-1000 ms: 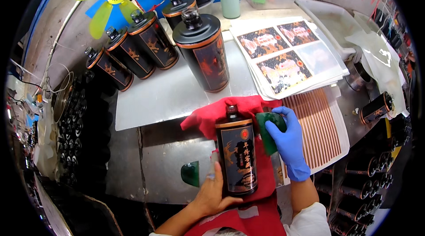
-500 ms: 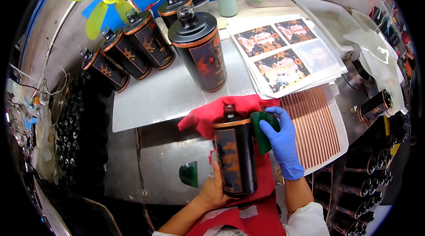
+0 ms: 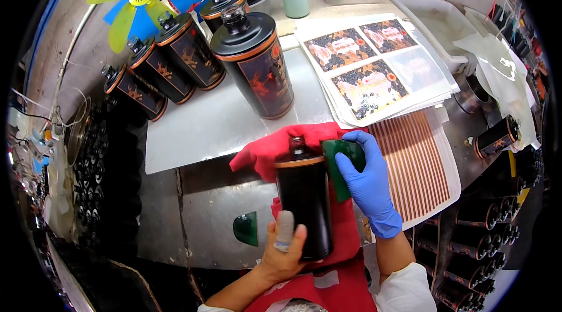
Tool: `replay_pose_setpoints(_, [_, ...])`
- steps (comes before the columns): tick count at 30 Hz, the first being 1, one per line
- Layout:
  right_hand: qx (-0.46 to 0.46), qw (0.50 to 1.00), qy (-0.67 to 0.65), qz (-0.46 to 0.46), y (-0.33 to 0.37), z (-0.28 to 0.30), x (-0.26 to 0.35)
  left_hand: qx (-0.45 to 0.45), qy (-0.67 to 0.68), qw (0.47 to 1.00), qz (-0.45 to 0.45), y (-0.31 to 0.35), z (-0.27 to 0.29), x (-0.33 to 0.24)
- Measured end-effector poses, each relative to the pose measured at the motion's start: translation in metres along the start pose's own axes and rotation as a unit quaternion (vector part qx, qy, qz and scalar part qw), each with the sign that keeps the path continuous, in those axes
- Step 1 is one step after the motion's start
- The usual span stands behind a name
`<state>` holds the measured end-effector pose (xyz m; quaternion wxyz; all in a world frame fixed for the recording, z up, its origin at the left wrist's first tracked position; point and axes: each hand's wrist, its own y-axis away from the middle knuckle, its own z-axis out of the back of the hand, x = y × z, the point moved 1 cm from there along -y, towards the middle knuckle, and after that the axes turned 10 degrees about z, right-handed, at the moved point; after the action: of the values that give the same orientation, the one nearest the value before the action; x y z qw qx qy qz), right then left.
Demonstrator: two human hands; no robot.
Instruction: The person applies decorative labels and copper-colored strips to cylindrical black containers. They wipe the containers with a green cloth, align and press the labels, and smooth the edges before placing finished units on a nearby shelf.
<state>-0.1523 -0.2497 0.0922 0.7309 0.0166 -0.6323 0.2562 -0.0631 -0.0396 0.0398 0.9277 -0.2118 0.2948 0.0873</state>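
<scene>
My left hand (image 3: 285, 252) grips the bottle (image 3: 304, 204); my gloved right hand (image 3: 367, 178) presses a green pad (image 3: 341, 163) against it. A slack grip could roll it off the table (image 3: 205, 218).

Metal workbench (image 3: 205, 218) carries black jars (image 3: 175, 57), printed sheets (image 3: 374, 72), red cloth (image 3: 275, 151).

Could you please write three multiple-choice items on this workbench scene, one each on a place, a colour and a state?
1. Where does the dark cylindrical bottle in hand lie?
A. on a red cloth
B. in the clear plastic tub
C. on the printed sheets

2. What colour is the glove on the right hand?
A. yellow
B. blue
C. black

3. How is the left hand?
A. resting empty
B. holding the fan
C. gripping the bottle's base

Answers: 1 A, red cloth shows beneath and around it; 2 B, the glove is plainly blue; 3 C, its fingers wrap the bottle's lower end.
</scene>
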Motion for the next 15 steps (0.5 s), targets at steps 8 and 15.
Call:
replay_pose_setpoints(8, [0.048,0.995,0.071,0.05,-0.009,-0.014,0.044,0.009,-0.117,0.985,-0.125,-0.019,0.011,-0.021])
replay_pose_setpoints(15, [0.042,0.999,0.004,-0.018,-0.006,-0.003,0.007,0.023,0.086,0.996,-0.003,0.004,-0.01,0.015])
